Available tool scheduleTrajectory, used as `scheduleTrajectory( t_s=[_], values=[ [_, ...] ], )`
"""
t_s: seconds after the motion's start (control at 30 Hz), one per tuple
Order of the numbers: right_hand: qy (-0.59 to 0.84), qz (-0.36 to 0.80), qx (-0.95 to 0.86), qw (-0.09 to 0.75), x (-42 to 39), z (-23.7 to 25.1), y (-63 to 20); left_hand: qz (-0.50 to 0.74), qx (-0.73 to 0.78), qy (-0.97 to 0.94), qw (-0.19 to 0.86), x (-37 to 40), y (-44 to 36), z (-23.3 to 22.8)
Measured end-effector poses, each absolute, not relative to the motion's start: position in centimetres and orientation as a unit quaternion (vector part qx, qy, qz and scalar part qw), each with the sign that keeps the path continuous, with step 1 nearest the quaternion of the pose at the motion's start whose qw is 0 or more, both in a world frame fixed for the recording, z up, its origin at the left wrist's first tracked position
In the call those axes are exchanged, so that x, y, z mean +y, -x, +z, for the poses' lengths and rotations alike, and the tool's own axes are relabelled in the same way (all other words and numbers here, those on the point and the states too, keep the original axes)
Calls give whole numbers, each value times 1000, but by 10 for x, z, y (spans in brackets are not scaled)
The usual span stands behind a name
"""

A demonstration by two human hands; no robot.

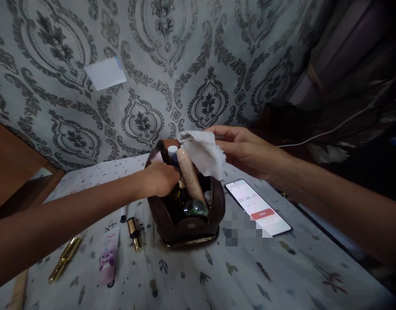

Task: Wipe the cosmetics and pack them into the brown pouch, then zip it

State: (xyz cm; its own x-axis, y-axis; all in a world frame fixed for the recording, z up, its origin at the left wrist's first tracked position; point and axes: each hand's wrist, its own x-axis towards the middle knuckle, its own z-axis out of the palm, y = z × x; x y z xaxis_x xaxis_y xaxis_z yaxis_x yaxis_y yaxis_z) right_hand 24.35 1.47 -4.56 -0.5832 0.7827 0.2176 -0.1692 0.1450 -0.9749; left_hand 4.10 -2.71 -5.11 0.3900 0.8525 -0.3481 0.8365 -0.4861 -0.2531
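A brown leather pouch [188, 226] stands open on the patterned cloth, with several tubes and bottles inside. My left hand [161, 178] reaches into its left side and grips something there; what it grips is hidden. A beige tube [189, 174] leans upright out of the pouch. My right hand [246, 150] holds a white tissue [204, 153] just above the pouch, against the top of that tube.
A phone [258, 207] with a running timer lies right of the pouch. Left of it lie a small gold lipstick [134, 232], a pink tube [108, 257], a gold case [65, 257] and a dark pen [123, 214]. A patterned wall with a paper note [105, 73] stands behind.
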Motion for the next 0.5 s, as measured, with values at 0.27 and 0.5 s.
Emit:
scheduleTrajectory(
  t_s=[0.27,0.5],
  values=[
    [241,635,-636,367,8,-47,-239,241,-521,818,24,-32,-44,-49],
    [247,627,-647,357,5,-49,-243,284,-550,786,-10,-26,-50,-42]
  ],
)
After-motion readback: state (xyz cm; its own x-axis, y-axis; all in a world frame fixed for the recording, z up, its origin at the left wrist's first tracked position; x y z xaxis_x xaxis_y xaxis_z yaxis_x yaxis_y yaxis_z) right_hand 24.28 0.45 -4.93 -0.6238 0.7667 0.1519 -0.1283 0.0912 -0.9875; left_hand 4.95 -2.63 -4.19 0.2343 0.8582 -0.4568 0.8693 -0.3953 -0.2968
